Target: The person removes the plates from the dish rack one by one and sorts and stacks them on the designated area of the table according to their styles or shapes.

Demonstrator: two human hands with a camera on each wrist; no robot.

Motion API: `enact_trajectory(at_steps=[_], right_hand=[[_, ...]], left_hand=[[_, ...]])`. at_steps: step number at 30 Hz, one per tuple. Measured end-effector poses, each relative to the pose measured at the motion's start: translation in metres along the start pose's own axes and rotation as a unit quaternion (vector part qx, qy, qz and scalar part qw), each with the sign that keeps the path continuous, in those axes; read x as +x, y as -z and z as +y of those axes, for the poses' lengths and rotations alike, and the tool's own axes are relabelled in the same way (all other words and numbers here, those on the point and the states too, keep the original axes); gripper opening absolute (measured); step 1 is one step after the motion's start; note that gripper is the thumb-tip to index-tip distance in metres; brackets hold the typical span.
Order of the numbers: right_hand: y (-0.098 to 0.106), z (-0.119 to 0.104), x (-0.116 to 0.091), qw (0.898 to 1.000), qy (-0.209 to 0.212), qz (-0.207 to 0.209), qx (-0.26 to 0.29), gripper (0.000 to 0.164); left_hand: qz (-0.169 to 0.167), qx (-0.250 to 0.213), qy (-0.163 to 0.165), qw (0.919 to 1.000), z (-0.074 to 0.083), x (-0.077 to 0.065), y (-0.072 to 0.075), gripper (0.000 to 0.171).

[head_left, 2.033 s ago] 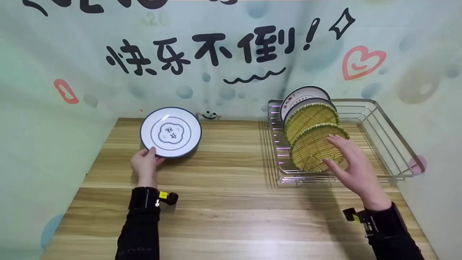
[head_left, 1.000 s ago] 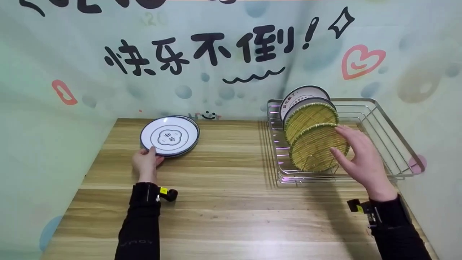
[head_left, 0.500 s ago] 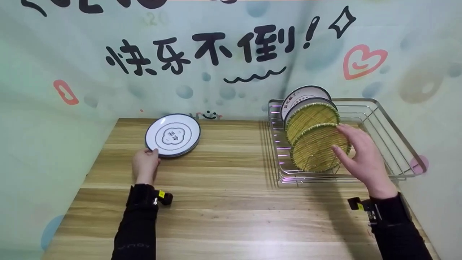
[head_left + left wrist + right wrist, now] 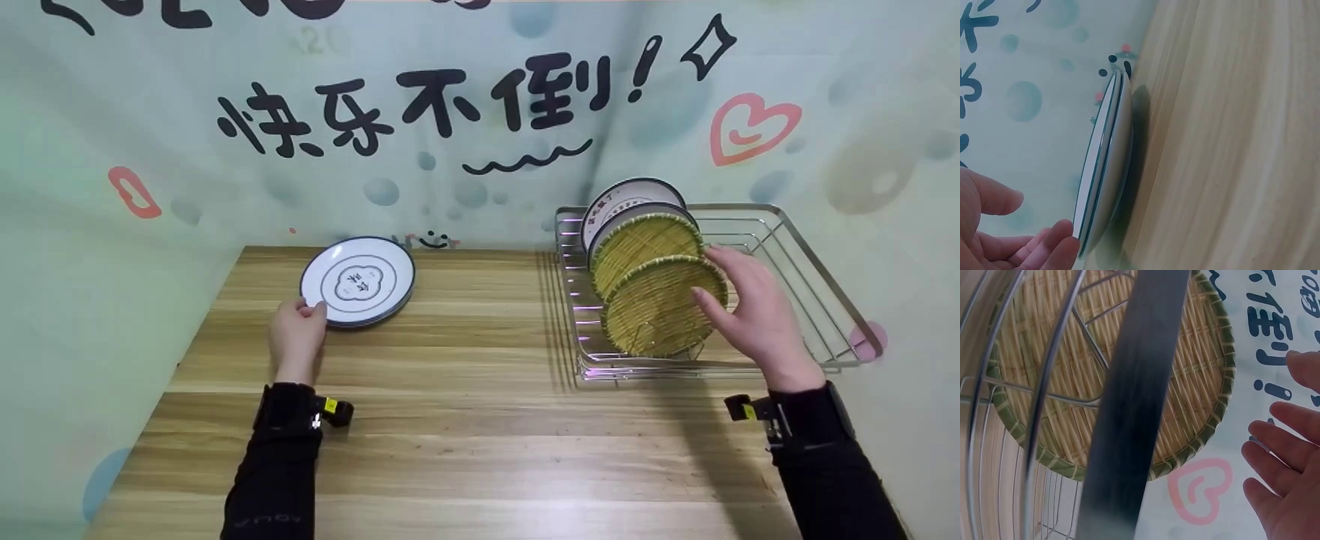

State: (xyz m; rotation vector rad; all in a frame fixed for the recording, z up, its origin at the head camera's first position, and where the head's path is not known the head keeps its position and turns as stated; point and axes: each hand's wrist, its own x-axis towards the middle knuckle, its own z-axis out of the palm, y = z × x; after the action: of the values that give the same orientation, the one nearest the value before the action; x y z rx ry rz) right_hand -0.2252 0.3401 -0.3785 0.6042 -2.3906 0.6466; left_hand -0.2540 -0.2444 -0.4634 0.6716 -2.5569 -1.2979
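While our loose-fingered left hand rests by the stacked round white blue-rimmed plates on the wooden counter, a nudge could shift them; our spread right hand could tip the front round yellow-green woven tray in the silver wire rack by brushing it.

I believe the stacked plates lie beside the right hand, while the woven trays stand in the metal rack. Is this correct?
Not quite: the stacked plates lie beside the left hand, as the head view shows. The woven trays do stand in the metal rack.
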Motion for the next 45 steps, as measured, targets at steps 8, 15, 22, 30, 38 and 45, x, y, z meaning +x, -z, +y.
enact_trajectory(at_steps=[8, 15, 22, 30, 38, 45], right_hand=[[0.0, 0.004, 0.008, 0.999, -0.03, -0.027, 0.0, 0.054], [0.0, 0.008, 0.012, 0.998, -0.049, -0.049, -0.005, 0.055], [-0.001, 0.012, 0.015, 0.996, -0.06, -0.063, -0.011, 0.053], [-0.004, 0.015, 0.02, 0.995, -0.061, -0.073, -0.008, 0.053], [-0.004, 0.015, 0.022, 0.994, -0.065, -0.092, -0.012, 0.053], [-0.004, 0.014, 0.025, 0.991, -0.07, -0.114, -0.016, 0.055]], left_hand=[[0.007, 0.007, -0.021, 0.9997, 0.002, -0.005, 0.001, 0.052], [-0.003, 0.007, -0.041, 0.9991, 0.009, -0.011, 0.0, 0.052], [-0.012, 0.001, -0.062, 0.998, 0.013, -0.017, -0.005, 0.051], [-0.034, 0.003, -0.089, 0.9954, 0.016, -0.024, -0.011, 0.053], [-0.047, 0.024, -0.124, 0.9909, 0.02, -0.031, -0.018, 0.054], [-0.068, 0.053, -0.149, 0.9852, 0.02, -0.038, -0.025, 0.061]])
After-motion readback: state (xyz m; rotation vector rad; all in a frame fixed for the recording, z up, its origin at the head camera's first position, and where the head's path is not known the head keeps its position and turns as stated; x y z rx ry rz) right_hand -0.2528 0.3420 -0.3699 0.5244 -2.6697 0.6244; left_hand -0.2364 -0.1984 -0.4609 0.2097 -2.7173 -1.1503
